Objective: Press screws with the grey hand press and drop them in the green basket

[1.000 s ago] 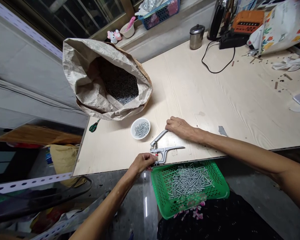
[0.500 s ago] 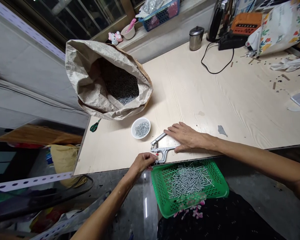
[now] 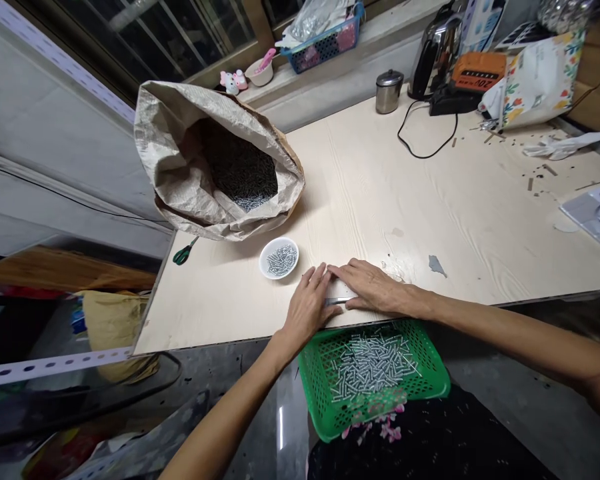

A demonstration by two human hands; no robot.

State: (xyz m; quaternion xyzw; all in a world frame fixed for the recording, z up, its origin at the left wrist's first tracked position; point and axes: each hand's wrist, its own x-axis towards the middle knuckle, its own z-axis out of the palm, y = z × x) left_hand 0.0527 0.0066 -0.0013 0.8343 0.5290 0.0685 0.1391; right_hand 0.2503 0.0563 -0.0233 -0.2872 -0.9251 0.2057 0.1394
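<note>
At the table's front edge, both hands are on a pair of silver snap-fastener pliers (image 3: 336, 301), mostly hidden under them. My left hand (image 3: 307, 300) lies over the head end, fingers along the top and thumb by the lower handle. From the other side my right hand (image 3: 373, 287) grips the handle ends, its fingertips meeting the left ones. Whether a small part sits in the jaws is hidden. A white bowl (image 3: 267, 265) of small metal pieces stands just beyond the left hand. Below the edge, a green basket (image 3: 310, 407) holds many thin metal pieces.
A large open sack (image 3: 165, 167) of dark metal pieces stands at the back left, with green-handled scissors (image 3: 183, 255) beside it. Further back are a metal canister (image 3: 389, 92), a black cable (image 3: 420, 155) and a floral bag (image 3: 543, 87). A grey scrap (image 3: 436, 265) lies to the right.
My left hand has moved from the pliers' jaw up and right over their head and handles. The right hand stays on the handles, which now look squeezed closer together. The view has shifted slightly.
</note>
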